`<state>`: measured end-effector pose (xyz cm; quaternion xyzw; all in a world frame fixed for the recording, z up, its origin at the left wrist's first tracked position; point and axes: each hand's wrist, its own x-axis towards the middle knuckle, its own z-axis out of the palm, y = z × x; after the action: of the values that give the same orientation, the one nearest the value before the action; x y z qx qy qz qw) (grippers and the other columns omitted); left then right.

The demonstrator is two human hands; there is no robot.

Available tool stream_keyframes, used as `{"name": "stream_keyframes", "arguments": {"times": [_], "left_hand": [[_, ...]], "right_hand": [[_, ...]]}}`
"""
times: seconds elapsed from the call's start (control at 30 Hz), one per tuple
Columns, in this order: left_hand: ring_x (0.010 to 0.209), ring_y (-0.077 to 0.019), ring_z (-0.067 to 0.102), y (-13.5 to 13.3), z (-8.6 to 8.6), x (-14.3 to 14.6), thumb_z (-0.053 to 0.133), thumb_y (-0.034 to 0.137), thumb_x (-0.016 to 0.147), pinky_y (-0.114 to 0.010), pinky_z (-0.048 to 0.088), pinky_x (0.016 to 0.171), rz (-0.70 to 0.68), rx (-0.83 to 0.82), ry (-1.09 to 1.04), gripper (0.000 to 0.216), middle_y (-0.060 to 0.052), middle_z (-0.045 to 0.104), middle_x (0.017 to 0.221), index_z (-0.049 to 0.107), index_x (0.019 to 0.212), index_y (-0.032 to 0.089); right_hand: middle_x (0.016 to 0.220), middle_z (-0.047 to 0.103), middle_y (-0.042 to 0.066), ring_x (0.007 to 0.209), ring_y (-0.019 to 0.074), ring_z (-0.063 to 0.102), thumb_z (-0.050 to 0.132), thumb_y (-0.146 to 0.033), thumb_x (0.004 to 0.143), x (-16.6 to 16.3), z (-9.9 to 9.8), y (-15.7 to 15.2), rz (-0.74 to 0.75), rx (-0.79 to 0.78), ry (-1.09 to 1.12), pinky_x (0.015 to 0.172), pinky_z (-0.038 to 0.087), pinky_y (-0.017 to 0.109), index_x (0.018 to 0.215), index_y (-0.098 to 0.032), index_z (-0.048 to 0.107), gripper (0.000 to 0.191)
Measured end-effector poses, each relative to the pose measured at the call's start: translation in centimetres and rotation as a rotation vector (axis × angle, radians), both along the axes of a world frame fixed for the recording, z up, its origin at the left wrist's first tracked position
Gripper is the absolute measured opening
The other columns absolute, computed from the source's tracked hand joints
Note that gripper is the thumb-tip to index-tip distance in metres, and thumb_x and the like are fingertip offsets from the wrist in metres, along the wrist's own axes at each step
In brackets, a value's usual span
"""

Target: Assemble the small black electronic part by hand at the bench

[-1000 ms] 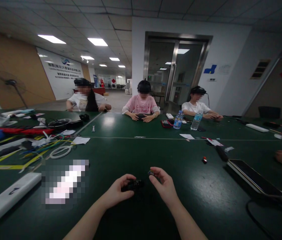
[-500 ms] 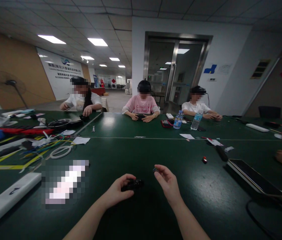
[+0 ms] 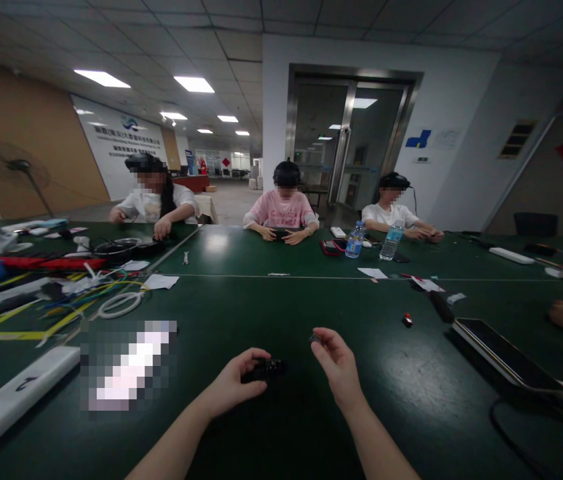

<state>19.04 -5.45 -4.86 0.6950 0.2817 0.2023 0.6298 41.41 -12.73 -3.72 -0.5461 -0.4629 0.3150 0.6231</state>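
Since the earlier frames, your right hand (image 3: 340,370) has moved up and away from your left hand (image 3: 231,388), which has stayed put. Across the broad, dark green, smooth-topped table (image 3: 241,310), it would be wise to work low, so that anything dropped lands within reach. In your left hand sits a glossy black, roughly cylindrical object (image 3: 272,369), one end poking out past the fingers toward your right; hold it firmly without squeezing, and keep that end uncovered. Your right hand pinches a tiny dark piece (image 3: 315,339), mostly hidden by the fingertips and too small to tell its material. A light, even pinch should suit it, since it could slip out and be hard to spot against the green.

As for pose, both forearms (image 3: 176,437) come in from the bottom of the view and slant toward each other. Your left hand curves round the cylindrical object, thumb nearest you, fingers beyond. Your right hand reaches a little higher in view, thumb and fingertips meeting on the piece, apart from the object.
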Motion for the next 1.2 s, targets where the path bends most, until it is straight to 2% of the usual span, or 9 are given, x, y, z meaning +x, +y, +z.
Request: {"name": "stream_keyframes", "arguments": {"times": [0.4, 0.57, 0.83, 1.03, 1.2], "left_hand": [[0.096, -0.0210, 0.058, -0.1, 0.1, 0.0, 0.064, 0.019, 0.073, -0.034, 0.043, 0.083, 0.003, -0.009, 0.012, 0.044, -0.004, 0.061, 0.105, 0.046, 0.113, 0.022], [0.097, -0.0211, 0.057, -0.1, 0.2, 0.0, 0.065, 0.018, 0.072, -0.034, 0.043, 0.083, 0.010, -0.008, 0.010, 0.044, -0.003, 0.061, 0.104, 0.047, 0.112, 0.022], [0.094, -0.0209, 0.058, -0.3, 0.4, 0.4, 0.066, 0.017, 0.070, -0.033, 0.042, 0.082, 0.028, 0.003, 0.007, 0.044, -0.003, 0.062, 0.100, 0.049, 0.110, 0.021], [0.096, -0.0216, 0.057, -0.4, 0.7, 0.4, 0.065, 0.016, 0.070, -0.036, 0.042, 0.084, 0.024, -0.004, 0.008, 0.044, -0.003, 0.062, 0.100, 0.049, 0.110, 0.021], [0.096, -0.0212, 0.058, -0.2, 0.2, 0.3, 0.064, 0.016, 0.071, -0.036, 0.043, 0.084, 0.012, 0.005, -0.027, 0.044, -0.004, 0.061, 0.102, 0.049, 0.112, 0.021]], "right_hand": [[0.095, 0.060, 0.005, 0.090, 0.0202, 0.057, 0.061, -0.040, 0.075, -0.3, 0.4, -0.3, 0.028, -0.019, -0.001, 0.083, 0.047, 0.036, 0.101, -0.022, 0.058, 0.032], [0.096, 0.060, 0.005, 0.091, 0.0202, 0.057, 0.063, -0.037, 0.074, -0.4, -0.1, -0.1, 0.062, -0.034, -0.003, 0.084, 0.048, 0.037, 0.102, -0.021, 0.058, 0.033], [0.091, 0.064, 0.005, 0.090, 0.0204, 0.058, 0.065, -0.035, 0.072, -1.3, 0.1, 0.0, 0.097, -0.054, -0.097, 0.087, 0.045, 0.040, 0.095, -0.020, 0.063, 0.028], [0.092, 0.064, 0.003, 0.092, 0.0207, 0.057, 0.064, -0.035, 0.072, -2.3, 0.8, -0.2, 0.197, -0.080, -0.176, 0.087, 0.044, 0.039, 0.091, -0.023, 0.065, 0.022], [0.104, 0.059, 0.002, 0.102, 0.0210, 0.054, 0.063, -0.032, 0.074, -3.4, 1.1, -0.6, 0.292, -0.106, -0.210, 0.092, 0.041, 0.039, 0.091, -0.025, 0.065, 0.018]]}}
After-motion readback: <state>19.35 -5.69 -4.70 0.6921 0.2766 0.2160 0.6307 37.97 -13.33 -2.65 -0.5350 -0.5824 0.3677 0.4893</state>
